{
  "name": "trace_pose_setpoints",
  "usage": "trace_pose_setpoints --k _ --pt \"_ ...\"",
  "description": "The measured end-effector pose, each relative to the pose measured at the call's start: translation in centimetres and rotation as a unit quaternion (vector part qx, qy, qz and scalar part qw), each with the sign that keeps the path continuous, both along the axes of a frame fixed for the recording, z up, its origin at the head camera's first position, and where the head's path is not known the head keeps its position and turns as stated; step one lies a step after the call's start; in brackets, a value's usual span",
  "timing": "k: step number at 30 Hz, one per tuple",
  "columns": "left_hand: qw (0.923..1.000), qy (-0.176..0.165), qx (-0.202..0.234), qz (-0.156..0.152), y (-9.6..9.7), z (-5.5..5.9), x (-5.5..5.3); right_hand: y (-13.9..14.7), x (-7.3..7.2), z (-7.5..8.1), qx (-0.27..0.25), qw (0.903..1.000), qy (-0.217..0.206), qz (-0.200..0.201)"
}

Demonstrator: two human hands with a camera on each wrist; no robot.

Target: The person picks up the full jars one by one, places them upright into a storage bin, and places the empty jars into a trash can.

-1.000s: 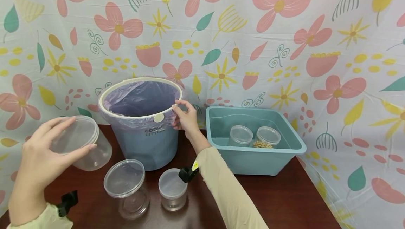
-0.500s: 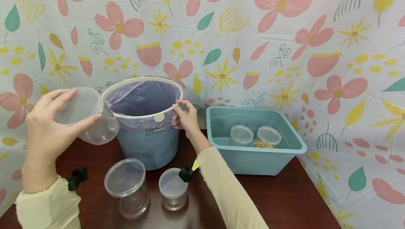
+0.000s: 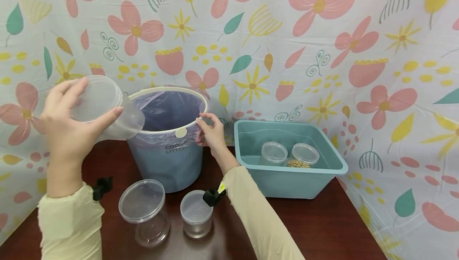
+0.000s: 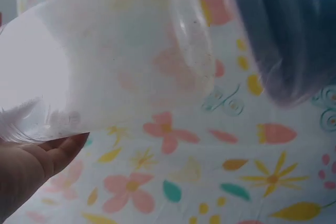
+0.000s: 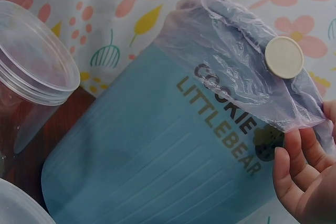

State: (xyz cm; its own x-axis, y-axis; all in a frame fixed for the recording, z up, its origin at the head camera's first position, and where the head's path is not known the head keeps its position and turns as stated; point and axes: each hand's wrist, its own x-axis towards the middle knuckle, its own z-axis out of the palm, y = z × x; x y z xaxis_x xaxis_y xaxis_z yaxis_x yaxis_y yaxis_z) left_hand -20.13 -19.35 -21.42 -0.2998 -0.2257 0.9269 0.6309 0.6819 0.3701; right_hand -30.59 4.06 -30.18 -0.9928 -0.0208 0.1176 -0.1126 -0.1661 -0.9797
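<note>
My left hand [image 3: 73, 126] grips a large clear plastic jar [image 3: 130, 118] by its lidded end, thumb and fingers spread round the lid [image 3: 95, 98]. The jar is raised and tilted, its base overlapping the left rim of the blue trash bin [image 3: 166, 164] in the head view. In the left wrist view the jar [image 4: 126, 61] looks see-through, with nothing showing inside. My right hand [image 3: 212, 132] pinches the bin's cream rim at its right side, over the purple bag liner [image 5: 231, 51]. That hand's fingers [image 5: 295, 161] curl just below the liner's edge in the right wrist view.
Two lidded clear jars, one wide [image 3: 150, 226] and one smaller [image 3: 196, 216], stand on the dark wooden table [image 3: 322, 228] before the bin. A teal tub [image 3: 290, 182] on the right holds two small jars, one with beige pieces [image 3: 299, 163]. Floral cloth [image 3: 272, 24] hangs behind.
My left hand has lifted the large jar up from the table's left side and shifted it right, tilting it more, to the bin's rim. The right hand keeps its place on the rim.
</note>
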Motion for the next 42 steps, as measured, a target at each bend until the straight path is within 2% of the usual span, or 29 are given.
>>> trace_pose_setpoints --k 3,7,13,17,20,23,25,28,32,36,39,42 --pt "0.9997 -0.011 0.007 -0.02 0.5 -0.3 -0.9 -0.1 0.0 0.0 0.0 1.0 0.001 0.002" --pt "0.9996 -0.012 0.021 -0.018 1.0 -0.7 -1.9 -0.1 0.0 -0.1 -0.002 1.0 0.003 0.006" --pt "0.9972 0.006 0.071 -0.024 2.6 0.3 -2.3 0.0 0.1 0.0 -0.001 1.0 0.005 0.001" --pt "0.9977 0.005 0.058 -0.033 3.0 -0.2 -3.4 0.0 0.1 -0.1 0.001 1.0 0.004 0.004" --pt "0.9984 0.004 0.04 -0.04 2.7 -1.1 -4.9 0.0 0.1 -0.1 0.001 1.0 0.006 0.007" --pt "0.9986 -0.004 0.026 -0.047 2.7 -1.8 -5.7 0.0 0.1 -0.1 0.0 1.0 0.008 0.006" --pt "0.9986 -0.021 0.013 -0.047 2.7 -2.3 -6.2 0.0 0.1 0.0 -0.001 1.0 0.009 0.004" --pt "0.9968 -0.064 -0.011 -0.045 2.7 -3.0 -6.6 0.0 0.1 0.0 -0.001 1.0 0.009 0.0" --pt "0.9896 -0.131 -0.041 -0.044 2.7 -4.0 -6.9 0.0 0.1 -0.1 -0.002 1.0 0.009 -0.002" --pt "0.9814 -0.177 -0.063 -0.038 2.6 -4.9 -7.2 -0.1 0.1 -0.1 -0.001 1.0 0.007 -0.001" --pt "0.9727 -0.214 -0.087 -0.025 2.4 -5.5 -7.3 -0.1 0.1 -0.1 0.0 1.0 0.008 -0.003" --pt "0.9594 -0.262 -0.103 -0.012 2.3 -5.7 -7.3 -0.1 0.1 -0.1 0.0 0.9999 0.009 -0.005"
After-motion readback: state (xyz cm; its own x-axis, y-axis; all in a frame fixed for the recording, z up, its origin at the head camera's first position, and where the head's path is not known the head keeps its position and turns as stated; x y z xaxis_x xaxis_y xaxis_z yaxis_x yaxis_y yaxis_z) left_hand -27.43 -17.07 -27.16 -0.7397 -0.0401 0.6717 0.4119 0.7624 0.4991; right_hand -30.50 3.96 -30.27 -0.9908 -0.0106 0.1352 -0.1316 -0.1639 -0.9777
